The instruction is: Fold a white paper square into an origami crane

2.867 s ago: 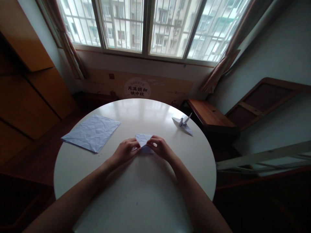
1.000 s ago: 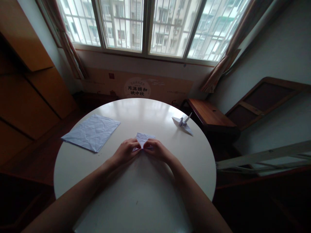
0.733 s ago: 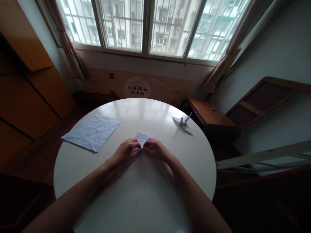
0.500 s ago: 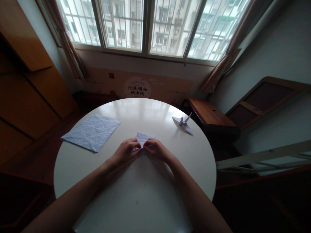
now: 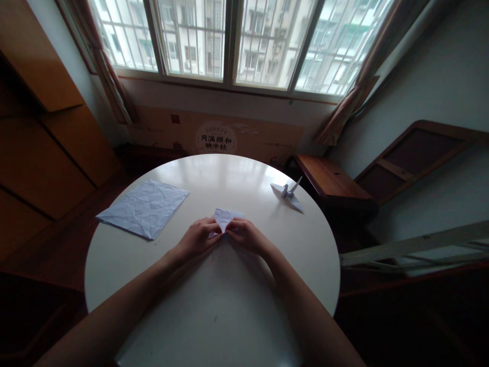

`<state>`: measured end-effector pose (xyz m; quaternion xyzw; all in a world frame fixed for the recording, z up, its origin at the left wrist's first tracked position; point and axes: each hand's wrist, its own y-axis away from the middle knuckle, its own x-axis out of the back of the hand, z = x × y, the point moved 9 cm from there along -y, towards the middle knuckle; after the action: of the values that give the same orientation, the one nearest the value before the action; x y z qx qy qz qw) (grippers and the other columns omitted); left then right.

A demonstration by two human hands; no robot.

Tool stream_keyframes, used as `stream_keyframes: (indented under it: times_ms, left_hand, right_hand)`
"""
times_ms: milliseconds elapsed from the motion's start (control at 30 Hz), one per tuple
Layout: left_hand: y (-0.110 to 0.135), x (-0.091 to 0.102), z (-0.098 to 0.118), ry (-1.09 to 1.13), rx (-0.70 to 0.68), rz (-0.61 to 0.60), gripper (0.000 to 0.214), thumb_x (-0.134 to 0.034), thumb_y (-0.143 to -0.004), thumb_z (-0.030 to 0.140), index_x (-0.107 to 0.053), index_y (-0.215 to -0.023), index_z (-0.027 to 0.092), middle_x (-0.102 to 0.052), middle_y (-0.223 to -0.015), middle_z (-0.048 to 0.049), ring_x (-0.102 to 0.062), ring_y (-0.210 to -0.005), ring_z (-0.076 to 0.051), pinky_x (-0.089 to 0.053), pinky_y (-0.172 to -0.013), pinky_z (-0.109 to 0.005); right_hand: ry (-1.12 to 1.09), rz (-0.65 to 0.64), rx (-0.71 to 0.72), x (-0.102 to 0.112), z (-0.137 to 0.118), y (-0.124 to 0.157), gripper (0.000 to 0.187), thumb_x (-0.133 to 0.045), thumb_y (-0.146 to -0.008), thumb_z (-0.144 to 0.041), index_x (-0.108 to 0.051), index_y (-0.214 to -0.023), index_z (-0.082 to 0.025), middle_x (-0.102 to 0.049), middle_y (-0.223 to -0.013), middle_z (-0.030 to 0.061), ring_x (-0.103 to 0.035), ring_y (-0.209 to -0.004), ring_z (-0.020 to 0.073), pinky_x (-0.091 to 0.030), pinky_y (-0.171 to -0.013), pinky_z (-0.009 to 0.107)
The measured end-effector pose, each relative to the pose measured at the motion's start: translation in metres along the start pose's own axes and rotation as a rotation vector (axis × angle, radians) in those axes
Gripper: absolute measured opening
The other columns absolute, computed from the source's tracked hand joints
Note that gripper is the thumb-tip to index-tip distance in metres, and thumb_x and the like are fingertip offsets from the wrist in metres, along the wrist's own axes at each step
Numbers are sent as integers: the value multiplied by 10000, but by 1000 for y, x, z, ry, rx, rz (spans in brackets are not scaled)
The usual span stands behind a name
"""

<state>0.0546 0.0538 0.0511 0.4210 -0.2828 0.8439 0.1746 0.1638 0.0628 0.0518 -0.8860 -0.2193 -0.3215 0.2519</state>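
Observation:
A small piece of folded white paper (image 5: 224, 216) is at the middle of the round white table (image 5: 214, 285). My left hand (image 5: 200, 235) pinches its near left edge between thumb and fingers. Close beside it, my right hand (image 5: 246, 234) pinches the same paper at its near right edge. The fingertips of both hands almost meet, and they cover much of the paper's lower part. Its far end shows beyond the fingers.
Creased white paper sheets (image 5: 145, 208) lie at the table's left. A folded paper crane (image 5: 288, 192) stands near the right rim. Behind the table are a low wooden bench (image 5: 330, 178) and a barred window (image 5: 263, 46); an orange cabinet (image 5: 42, 137) is at the left.

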Motion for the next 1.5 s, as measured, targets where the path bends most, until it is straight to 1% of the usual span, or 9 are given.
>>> stream_keyframes:
  times_ms: [533,733,1000,1267,1500]
  left_hand:
    - [0,-1,0,-14,5,-6,107,-626,-861,236,-679,-782,188,-638,-813,-33,-587,-788,-164,-421,-717,-264]
    - [0,-3,3,-35,-37,-23,84,-634,-847,181,-712,-842,213,-664,-829,-35,-593,-818,-175,-421,-742,-275]
    - [-1,-5,1,-21,-60,-21,85,-649,-846,213,-730,-823,221,-673,-823,-37,-588,-796,-172,-424,-741,-281]
    - [0,-6,-1,-25,-46,-24,87,-658,-846,238,-740,-820,229,-676,-810,-36,-587,-798,-174,-425,-742,-282]
    - [0,-7,-1,-45,-68,-30,95,-653,-853,233,-742,-884,245,-684,-844,-35,-585,-805,-176,-420,-743,-282]
  right_hand:
    - [-6,0,-1,0,0,1,98,-600,-831,-121,-688,-825,-166,-665,-858,40,-601,-792,148,-452,-745,261]
    - [-27,-5,-2,-1,0,1,106,-604,-822,-118,-699,-829,-165,-663,-878,50,-614,-801,155,-466,-758,270]
    - [-32,-28,-13,-1,-1,1,107,-616,-812,-117,-715,-808,-160,-659,-857,54,-607,-773,148,-471,-745,269]
    - [-43,-45,3,0,0,2,115,-625,-829,-154,-738,-832,-177,-662,-876,54,-611,-794,154,-470,-750,267]
    - [-26,-49,-1,-1,1,2,115,-627,-829,-156,-738,-852,-176,-668,-892,58,-621,-815,162,-472,-781,278]
